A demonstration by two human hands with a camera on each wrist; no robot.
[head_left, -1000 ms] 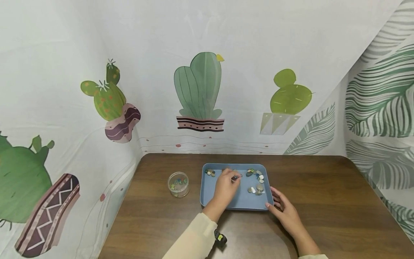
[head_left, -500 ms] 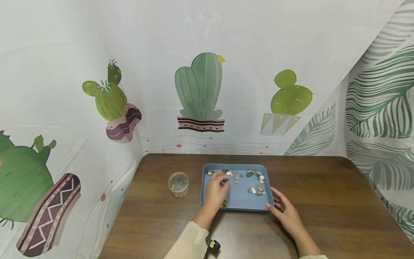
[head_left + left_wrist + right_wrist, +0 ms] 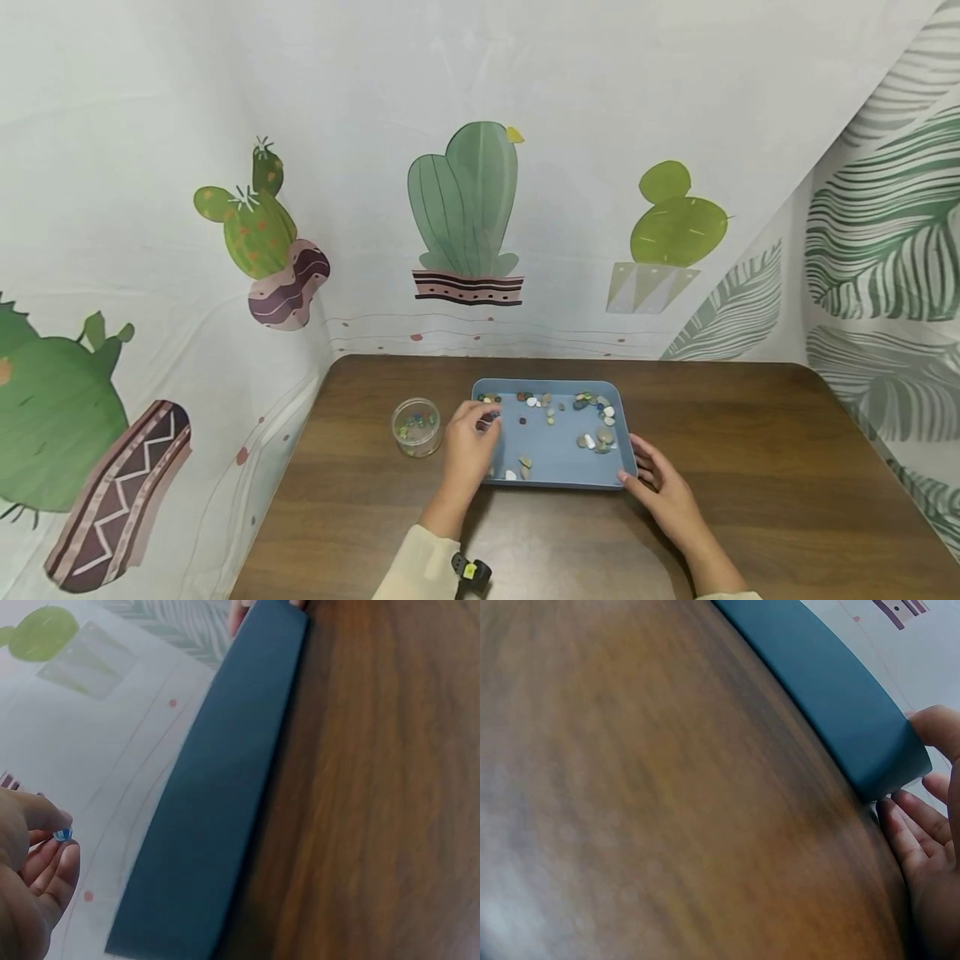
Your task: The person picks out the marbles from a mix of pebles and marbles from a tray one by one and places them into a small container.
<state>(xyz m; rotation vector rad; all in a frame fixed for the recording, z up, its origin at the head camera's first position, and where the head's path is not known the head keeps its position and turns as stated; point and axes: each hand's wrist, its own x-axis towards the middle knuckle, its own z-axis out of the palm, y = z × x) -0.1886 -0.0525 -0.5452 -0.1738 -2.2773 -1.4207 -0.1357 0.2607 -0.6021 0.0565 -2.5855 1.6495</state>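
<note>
My left hand point(image 3: 470, 442) is above the left edge of the blue tray point(image 3: 562, 482). Between its thumb and fingertips it pinches a small clear-and-blue marble point(image 3: 63, 833), plain in the left wrist view. At the tray's near right corner my right hand point(image 3: 663, 492) grips the wall, thumb at the near side and fingers along the right side; the right wrist view has these fingers point(image 3: 922, 825) against the tray's outer wall point(image 3: 840, 690). Inside the tray lie grouped pebbles point(image 3: 602, 439), white stones point(image 3: 511, 475) and a small dark red piece point(image 3: 522, 421). My left hand hides part of the tray's left side.
Left of the tray stands a round clear container point(image 3: 416, 427) with several coloured marbles in it. Both stand on a brown wooden table point(image 3: 720, 417). Behind the table hangs a white cloth point(image 3: 570, 317) printed with cacti and leaves. My left wrist wears a black strap point(image 3: 471, 573).
My left hand has moved left across the tray, from its middle to its left edge near the clear container. Stones it covered are now visible. My right hand keeps its hold on the corner.
</note>
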